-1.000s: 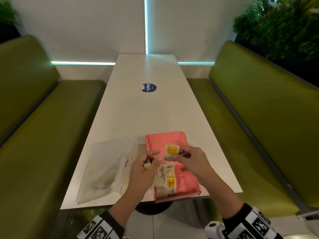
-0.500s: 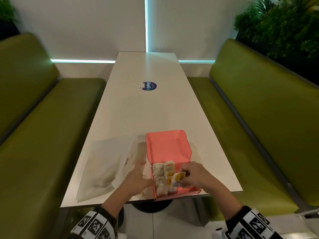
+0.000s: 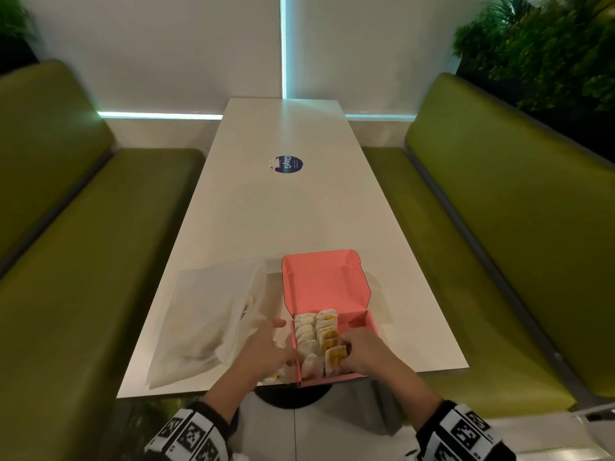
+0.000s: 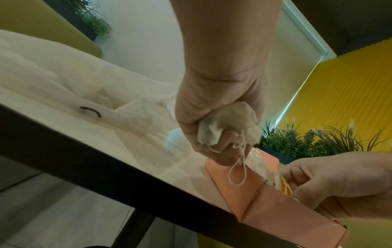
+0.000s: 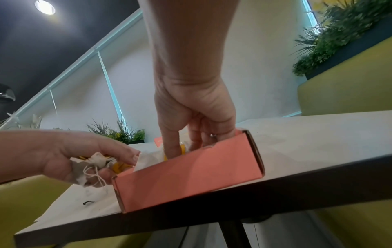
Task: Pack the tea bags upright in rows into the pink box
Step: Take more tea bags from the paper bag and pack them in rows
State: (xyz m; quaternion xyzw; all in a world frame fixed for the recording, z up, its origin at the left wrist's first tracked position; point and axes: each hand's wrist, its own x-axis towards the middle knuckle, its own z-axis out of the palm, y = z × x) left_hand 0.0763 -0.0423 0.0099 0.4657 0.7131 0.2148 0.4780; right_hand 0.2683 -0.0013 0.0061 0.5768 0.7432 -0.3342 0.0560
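Observation:
The pink box stands open at the table's near edge, its lid laid back. Two rows of tea bags stand upright along its left side. My right hand reaches into the box's near end and pinches a yellow-tagged tea bag at the front of the right row; in the right wrist view its fingers dip behind the box wall. My left hand rests just outside the left wall, gripping a bunch of loose tea bags with strings dangling.
A crumpled clear plastic bag lies left of the box. A round blue sticker sits mid-table. Green benches flank the white table. The box's near wall sits right at the table edge.
My right hand came down from above the lid into the box's near end with the yellow-tagged tea bag. My left hand sank toward me beside the left wall.

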